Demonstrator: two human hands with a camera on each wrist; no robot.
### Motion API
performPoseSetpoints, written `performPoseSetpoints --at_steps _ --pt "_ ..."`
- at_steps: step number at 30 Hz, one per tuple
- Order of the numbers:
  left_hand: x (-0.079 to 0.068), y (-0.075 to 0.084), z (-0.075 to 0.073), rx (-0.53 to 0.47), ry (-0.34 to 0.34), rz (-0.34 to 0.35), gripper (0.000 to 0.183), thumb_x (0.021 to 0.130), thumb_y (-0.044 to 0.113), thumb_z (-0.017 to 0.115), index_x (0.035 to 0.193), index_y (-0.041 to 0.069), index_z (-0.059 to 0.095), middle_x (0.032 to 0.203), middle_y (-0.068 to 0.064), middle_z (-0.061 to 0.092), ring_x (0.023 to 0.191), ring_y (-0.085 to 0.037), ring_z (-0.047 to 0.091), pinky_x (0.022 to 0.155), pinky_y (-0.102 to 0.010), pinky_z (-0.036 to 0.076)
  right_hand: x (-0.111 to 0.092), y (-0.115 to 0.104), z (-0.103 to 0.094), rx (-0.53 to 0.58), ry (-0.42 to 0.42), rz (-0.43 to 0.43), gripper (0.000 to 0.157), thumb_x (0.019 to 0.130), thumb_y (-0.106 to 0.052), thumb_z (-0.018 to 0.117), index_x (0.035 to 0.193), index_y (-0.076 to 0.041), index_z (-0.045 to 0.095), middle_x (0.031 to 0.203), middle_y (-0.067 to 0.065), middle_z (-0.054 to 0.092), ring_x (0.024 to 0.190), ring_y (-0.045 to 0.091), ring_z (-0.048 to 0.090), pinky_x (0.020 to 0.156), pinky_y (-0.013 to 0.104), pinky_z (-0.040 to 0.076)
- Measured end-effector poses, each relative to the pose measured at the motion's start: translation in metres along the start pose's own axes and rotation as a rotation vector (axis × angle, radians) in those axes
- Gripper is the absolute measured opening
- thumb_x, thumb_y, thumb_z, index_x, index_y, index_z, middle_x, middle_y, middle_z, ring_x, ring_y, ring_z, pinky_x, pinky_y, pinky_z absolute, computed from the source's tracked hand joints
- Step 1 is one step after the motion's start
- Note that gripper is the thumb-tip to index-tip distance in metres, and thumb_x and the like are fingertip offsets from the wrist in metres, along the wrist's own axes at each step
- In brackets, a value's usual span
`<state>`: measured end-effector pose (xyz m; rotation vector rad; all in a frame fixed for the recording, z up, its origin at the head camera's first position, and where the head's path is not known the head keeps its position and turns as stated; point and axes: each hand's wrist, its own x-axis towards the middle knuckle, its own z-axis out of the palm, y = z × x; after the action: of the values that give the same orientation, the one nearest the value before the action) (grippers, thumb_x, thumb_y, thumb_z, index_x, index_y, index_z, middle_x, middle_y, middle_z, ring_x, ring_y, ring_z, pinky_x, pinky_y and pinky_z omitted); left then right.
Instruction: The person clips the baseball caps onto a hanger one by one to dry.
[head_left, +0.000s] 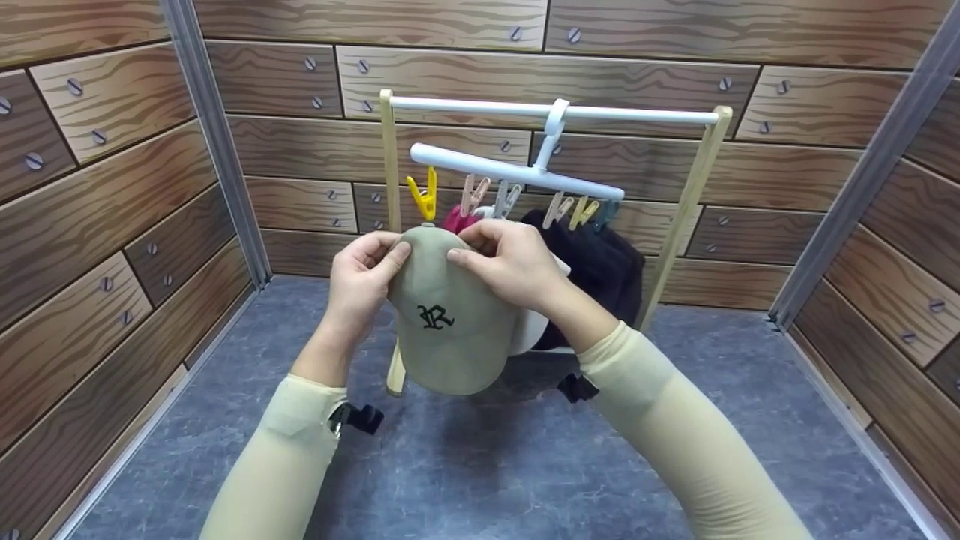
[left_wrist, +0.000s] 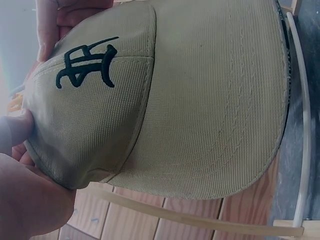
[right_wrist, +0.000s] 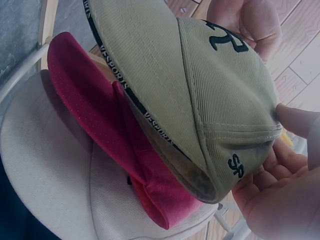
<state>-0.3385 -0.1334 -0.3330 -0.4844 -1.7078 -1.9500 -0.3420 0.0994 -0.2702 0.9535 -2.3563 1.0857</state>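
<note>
A khaki baseball cap (head_left: pixel 450 322) with a dark embroidered letter hangs brim-down in front of a small rack. My left hand (head_left: pixel 361 274) pinches the left side of its crown, thumb on the front. On the other side of the crown, my right hand (head_left: pixel 517 262) pinches the fabric the same way. Right above the cap's top button is a yellow clothespin (head_left: pixel 425 196); whether it bites the cap cannot be told. Behind the khaki cap hang a dark pink cap (right_wrist: pixel 120 130) and an off-white cap (right_wrist: pixel 45 150), both mostly hidden in the head view.
A white hanger (head_left: pixel 517 171) hooks over the rack's white rail (head_left: pixel 472 107), sloping down to the right. Several more clothespins line it, with black caps or cloth (head_left: pixel 600 270) under the right end. The wooden rack post (head_left: pixel 686 210) stands to the right on the grey floor (head_left: pixel 465 487).
</note>
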Motion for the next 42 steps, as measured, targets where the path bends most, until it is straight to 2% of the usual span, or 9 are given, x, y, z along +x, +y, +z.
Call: performPoseSetpoints --at_steps 13,25,33,42 --pt "0.002 -0.003 -0.01 -0.035 0.005 0.004 0.007 0.105 0.001 0.074 0.103 0.001 0.081 0.089 -0.004 0.075 0.08 -0.014 0.065 0.072 -0.028 0.055 0.01 -0.008 0.002 0.01 -0.03 0.042 0.03 0.104 -0.03 0.082 0.119 -0.003 0.081 0.105 0.007 0.081 0.091 0.019 0.074 0.084 0.036 0.059" --pt "0.003 -0.005 -0.015 -0.025 0.025 0.001 0.007 0.105 -0.001 0.073 0.106 -0.005 0.079 0.089 -0.003 0.075 0.08 -0.013 0.065 0.071 -0.027 0.055 0.031 -0.022 0.008 0.006 -0.038 0.107 0.047 0.104 -0.042 0.081 0.132 -0.005 0.074 0.117 0.004 0.08 0.104 0.016 0.076 0.093 0.035 0.059" --pt "0.003 -0.003 -0.015 -0.04 0.02 0.0 0.006 0.104 -0.001 0.075 0.102 0.0 0.081 0.088 -0.002 0.075 0.08 -0.012 0.065 0.071 -0.028 0.054 0.043 -0.038 0.02 -0.051 0.069 0.163 0.06 0.101 -0.054 0.081 0.135 -0.006 0.07 0.12 0.005 0.08 0.111 0.016 0.075 0.098 0.035 0.057" --pt "0.002 -0.003 -0.016 -0.049 0.001 0.013 0.007 0.104 -0.001 0.074 0.103 0.0 0.081 0.089 -0.003 0.075 0.079 -0.014 0.066 0.071 -0.029 0.056 0.053 -0.047 0.033 -0.132 0.231 0.21 0.058 0.098 -0.063 0.08 0.12 -0.01 0.074 0.107 0.002 0.081 0.099 0.019 0.074 0.087 0.038 0.057"
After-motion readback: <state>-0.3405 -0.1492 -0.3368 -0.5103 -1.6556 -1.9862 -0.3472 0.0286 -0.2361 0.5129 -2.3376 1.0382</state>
